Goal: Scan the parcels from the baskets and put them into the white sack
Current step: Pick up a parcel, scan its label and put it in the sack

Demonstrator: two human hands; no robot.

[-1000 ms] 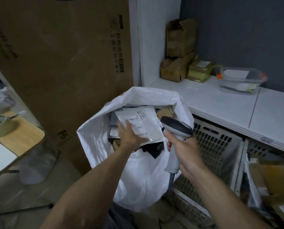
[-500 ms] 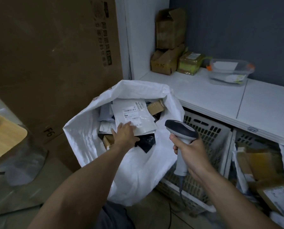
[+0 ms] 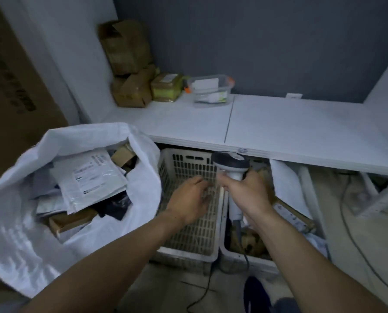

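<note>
The white sack point(image 3: 19, 240) stands open at the left, holding several parcels; a white mailer with a label point(image 3: 91, 179) lies on top. My left hand point(image 3: 189, 199) hovers over the left white basket point(image 3: 188, 251), fingers loosely curled, holding nothing. That basket looks bare inside. My right hand point(image 3: 247, 195) grips the handle of the barcode scanner point(image 3: 231, 166) above the seam between the baskets. The right basket point(image 3: 251, 265) holds brown and white parcels point(image 3: 292, 213).
A white counter point(image 3: 278, 129) runs above the baskets, carrying cardboard boxes point(image 3: 129, 64), a taped green parcel point(image 3: 166, 86) and a clear plastic tub point(image 3: 210, 90). A large brown carton point(image 3: 10, 86) stands at the left. Cables point(image 3: 355, 233) trail on the floor at the right.
My left hand let go of the white mailer in the sack and moved right over the left basket. The view swung right; my right hand kept the scanner.
</note>
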